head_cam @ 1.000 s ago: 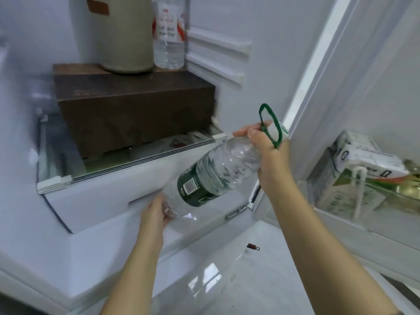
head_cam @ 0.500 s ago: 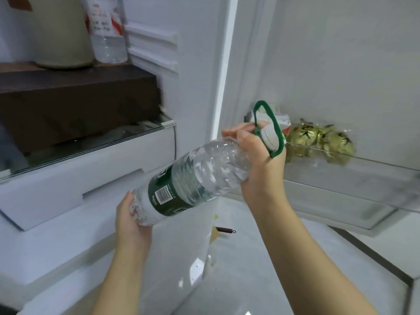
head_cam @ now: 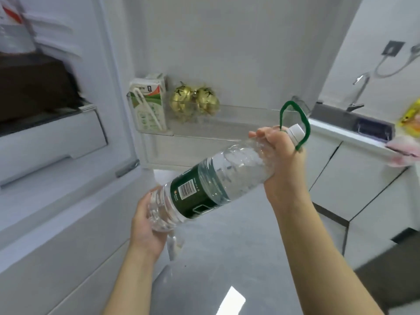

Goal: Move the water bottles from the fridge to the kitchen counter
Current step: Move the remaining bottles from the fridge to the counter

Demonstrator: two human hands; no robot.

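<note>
Grey glossy floor (head_cam: 227, 258) runs between an open fridge (head_cam: 56, 178) on the left and white cabinets (head_cam: 354, 178) on the right.

Over that floor, outside the fridge and well short of the desk (head_cam: 336, 134), a clear water bottle (head_cam: 218, 180) with a dark green label hangs in the air. It is tilted, with its base low on the left and its white cap (head_cam: 296, 130) high on the right. A green loop (head_cam: 305, 123) arches over the cap.

The right hand (head_cam: 280, 151) is wrapped tightly round the bottle's shoulder just below the cap, thumb and fingers closed on it. The left hand (head_cam: 145, 226) cups the base from underneath, fingers curled up around it.

Behind the bottle stands the fridge door (head_cam: 227, 42), swung open. Its clear door shelf (head_cam: 250, 108) holds a small carton (head_cam: 150, 105) with a straw and, just beside it, two gold-wrapped balls (head_cam: 195, 101). Inside the fridge a dark brown box (head_cam: 34, 87) sits on a shelf, blurred.

The desk tops the cabinets at the right, with a sink (head_cam: 336, 114) set in it and a tap (head_cam: 361, 89) rising behind.
</note>
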